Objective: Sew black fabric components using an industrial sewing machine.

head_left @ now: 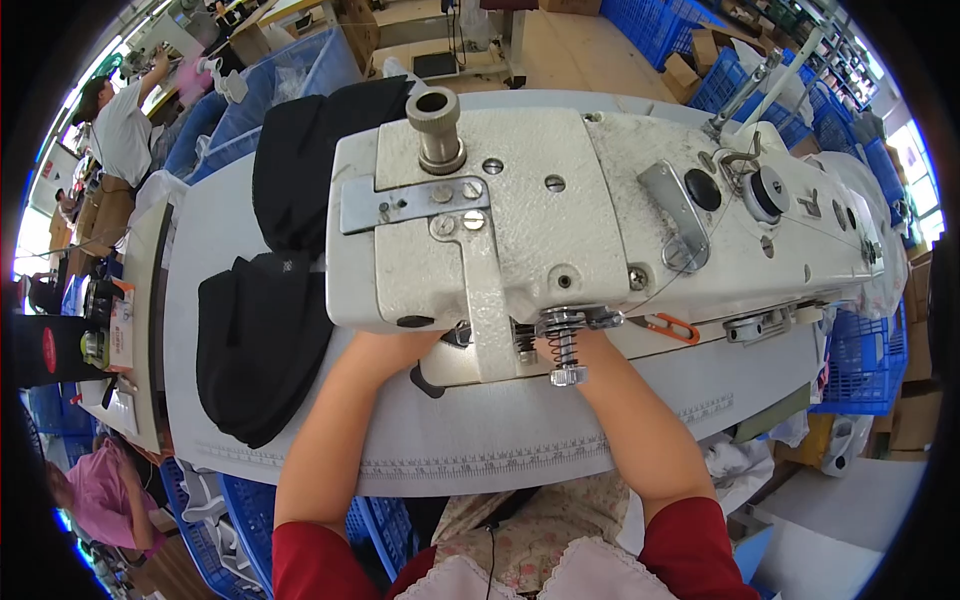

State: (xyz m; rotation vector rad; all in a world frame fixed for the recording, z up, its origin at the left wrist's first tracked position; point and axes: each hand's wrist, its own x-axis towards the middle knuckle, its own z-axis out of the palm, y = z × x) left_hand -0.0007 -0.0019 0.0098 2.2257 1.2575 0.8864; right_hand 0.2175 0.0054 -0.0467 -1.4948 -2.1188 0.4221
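A white industrial sewing machine fills the middle of the view, and its head covers most of both my hands. My left hand reaches under the head from the left; only its back near the wrist shows. From the right, my right hand goes in behind the tension spring, its fingers hidden. What either hand touches cannot be seen. A small dark piece pokes out beside my left wrist. Left of the machine lie black padded fabric pieces, one nearer and others farther back.
Orange-handled thread snips lie on the grey table by the machine's right side. A ruler scale runs along the table's front edge. Blue crates stand at right, and a blue bin stands behind. Other people work at left.
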